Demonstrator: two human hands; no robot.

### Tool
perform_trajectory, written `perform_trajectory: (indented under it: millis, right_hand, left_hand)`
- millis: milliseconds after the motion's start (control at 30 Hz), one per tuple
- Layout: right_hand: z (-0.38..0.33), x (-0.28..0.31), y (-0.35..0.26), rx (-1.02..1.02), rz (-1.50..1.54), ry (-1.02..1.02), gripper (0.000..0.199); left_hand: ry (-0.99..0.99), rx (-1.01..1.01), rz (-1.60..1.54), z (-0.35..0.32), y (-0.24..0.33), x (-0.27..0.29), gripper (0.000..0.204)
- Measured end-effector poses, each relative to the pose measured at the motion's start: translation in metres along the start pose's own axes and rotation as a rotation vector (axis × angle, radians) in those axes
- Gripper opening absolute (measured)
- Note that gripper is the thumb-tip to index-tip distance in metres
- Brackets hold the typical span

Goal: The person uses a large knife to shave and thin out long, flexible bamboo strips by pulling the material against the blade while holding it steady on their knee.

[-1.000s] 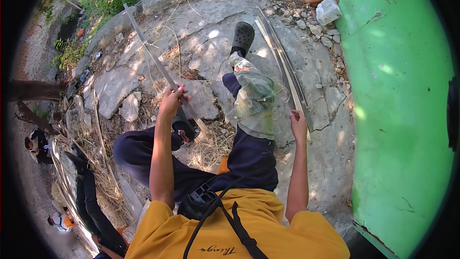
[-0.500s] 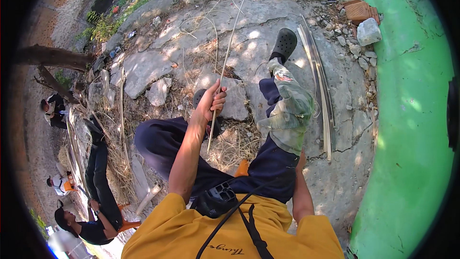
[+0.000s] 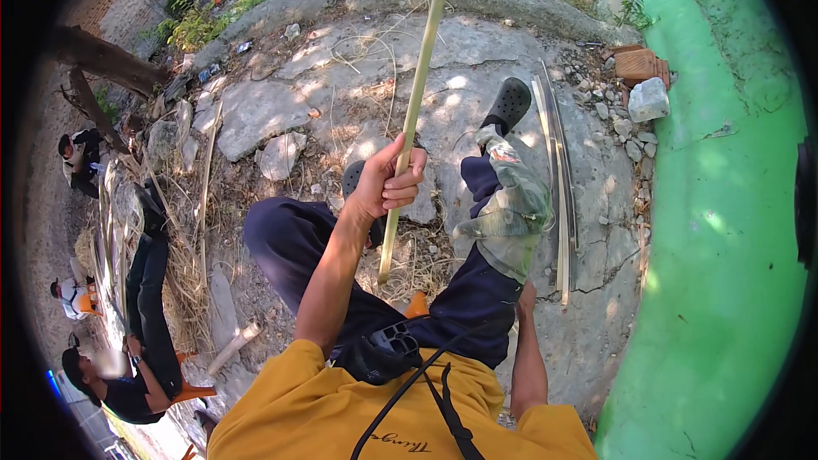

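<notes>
My left hand [image 3: 385,181] is closed around a long, pale green-yellow bamboo strip [image 3: 419,89]. The strip stands nearly upright in the view, its top running past the upper edge and its lower end [image 3: 384,278] hanging between my knees. Beside my right thigh is my right hand [image 3: 527,296], mostly hidden, so its fingers do not show. A camouflage cloth [image 3: 511,213] lies over my right knee and shin.
Several long thin strips [image 3: 560,196] lie on the cracked concrete to my right, near a green wall [image 3: 724,230]. Rubble and a white block [image 3: 648,100] line that wall. Dry fibres [image 3: 413,260] litter the ground between my feet. At left, a person [image 3: 128,383] sits by more strips.
The strip in my left hand has risen and looks much wider, its top now beyond the upper edge. My left hand has shifted slightly to the right. My right hand stays by the thigh.
</notes>
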State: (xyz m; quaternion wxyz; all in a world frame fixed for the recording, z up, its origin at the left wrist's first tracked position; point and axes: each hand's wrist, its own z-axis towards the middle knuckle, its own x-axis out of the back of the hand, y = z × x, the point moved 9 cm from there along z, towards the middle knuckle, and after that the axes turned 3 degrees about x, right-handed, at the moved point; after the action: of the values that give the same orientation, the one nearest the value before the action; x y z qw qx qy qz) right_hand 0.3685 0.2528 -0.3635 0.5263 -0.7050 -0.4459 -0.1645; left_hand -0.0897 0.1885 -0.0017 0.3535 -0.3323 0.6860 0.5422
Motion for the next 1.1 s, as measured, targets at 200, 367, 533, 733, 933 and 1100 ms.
perform_trajectory:
  millis: [200,367,533,733,933,1100]
  right_hand:
    - [-0.042,0.05,-0.034,-0.178,0.321,0.108,0.03]
    - [-0.069,0.106,-0.054,-0.174,0.654,0.258,0.029]
    - [-0.09,0.163,-0.114,-0.016,0.866,0.364,0.022]
    - [-0.114,0.217,-0.24,0.171,0.953,0.34,0.019]
    - [-0.116,0.197,-0.378,0.447,1.047,0.019,0.024]
    - [-0.106,0.16,-0.449,0.582,1.041,-0.09,0.026]
  left_hand:
    - [0.026,-0.178,0.403,0.0,0.003,0.003,0.061]
    - [0.223,-0.358,0.634,0.017,0.002,0.038,0.064]
    - [0.225,-0.391,0.756,0.016,-0.017,0.059,0.069]
    - [0.2,-0.463,0.785,0.009,-0.023,0.029,0.073]
    - [0.217,-0.418,0.833,0.007,-0.05,0.032,0.071]
    - [0.266,-0.407,0.906,0.002,-0.076,0.015,0.068]
